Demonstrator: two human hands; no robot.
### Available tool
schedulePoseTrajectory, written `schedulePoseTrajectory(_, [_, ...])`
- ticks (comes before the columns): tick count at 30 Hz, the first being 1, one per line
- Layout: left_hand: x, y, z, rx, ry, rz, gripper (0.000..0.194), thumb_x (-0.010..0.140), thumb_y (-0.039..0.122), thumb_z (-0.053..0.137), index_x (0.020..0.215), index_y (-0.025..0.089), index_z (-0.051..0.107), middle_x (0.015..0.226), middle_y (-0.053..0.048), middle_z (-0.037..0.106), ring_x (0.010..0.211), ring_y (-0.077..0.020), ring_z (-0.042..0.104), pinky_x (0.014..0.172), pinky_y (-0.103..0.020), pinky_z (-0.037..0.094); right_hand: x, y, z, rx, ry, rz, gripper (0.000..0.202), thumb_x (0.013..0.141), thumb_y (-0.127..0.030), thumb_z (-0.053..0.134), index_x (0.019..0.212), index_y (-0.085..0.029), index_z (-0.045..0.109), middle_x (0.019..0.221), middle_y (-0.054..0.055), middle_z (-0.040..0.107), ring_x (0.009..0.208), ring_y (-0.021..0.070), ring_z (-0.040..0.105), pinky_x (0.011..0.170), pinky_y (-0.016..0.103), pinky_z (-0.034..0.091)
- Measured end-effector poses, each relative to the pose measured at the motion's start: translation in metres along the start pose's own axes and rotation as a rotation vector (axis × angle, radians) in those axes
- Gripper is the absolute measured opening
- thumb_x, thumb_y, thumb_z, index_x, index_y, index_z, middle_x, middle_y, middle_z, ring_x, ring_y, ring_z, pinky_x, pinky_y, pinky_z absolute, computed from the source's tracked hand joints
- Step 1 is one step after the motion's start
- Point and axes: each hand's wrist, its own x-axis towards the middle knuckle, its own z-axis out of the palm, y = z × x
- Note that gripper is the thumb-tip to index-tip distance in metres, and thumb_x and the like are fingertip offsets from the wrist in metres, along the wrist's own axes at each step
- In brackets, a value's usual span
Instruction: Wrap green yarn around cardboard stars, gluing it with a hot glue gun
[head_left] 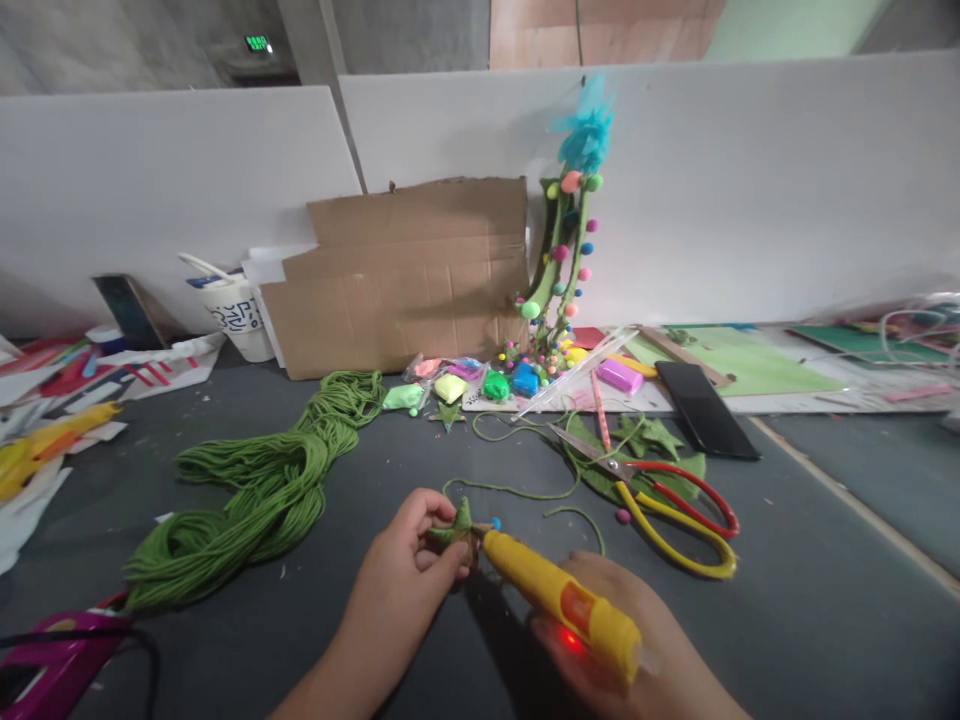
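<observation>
My left hand [412, 560] pinches a small star [460, 518] wrapped in green yarn, its points sticking up between thumb and fingers. My right hand [615, 610] is closed around a yellow glue gun [559, 590] with a red light glowing at its underside. The glue gun's nozzle tip meets or nearly meets the star's right side. A strand of green yarn [525, 492] runs from near the star across the table toward the scissors [645, 490], which have one red and one yellow handle. A small blue pom-pom [496, 523] shows just behind the nozzle.
A green yarn skein [277, 480] lies at left, near a magenta tool [64, 660] with a black cord. Behind are clay packets [451, 387], a finished-looking star [448, 416], cardboard [405, 290] and a pom-pom-covered hanging decoration [562, 240]. A black phone [701, 405] lies at right.
</observation>
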Motion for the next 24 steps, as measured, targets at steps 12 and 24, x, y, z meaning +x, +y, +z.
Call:
schedulePoseTrajectory(12, [0.0006, 0.0010, 0.0001, -0.027, 0.002, -0.006, 0.017, 0.069, 0.021, 0.063, 0.081, 0.023, 0.050, 0.070, 0.005, 0.062, 0.059, -0.0142, 0.062, 0.061, -0.029, 0.054, 0.0005, 0.0000, 0.0010, -0.058, -0.034, -0.034, 0.019, 0.079, -0.023, 0.046, 0.061, -0.019, 0.047, 0.060, 0.004, 0.058, 0.054, 0.0154, 0.053, 0.051, 0.026, 0.039])
schedulePoseTrajectory(24, [-0.0004, 0.0056, 0.0005, -0.052, 0.014, -0.008, 0.018, 0.070, 0.020, 0.062, 0.082, 0.021, 0.049, 0.069, 0.006, 0.059, 0.058, -0.0119, 0.059, 0.061, -0.029, 0.055, -0.0020, 0.0040, 0.0025, -0.044, 0.016, -0.047, 0.021, 0.081, -0.026, 0.046, 0.061, -0.020, 0.049, 0.060, 0.002, 0.057, 0.053, 0.0144, 0.052, 0.051, 0.025, 0.038])
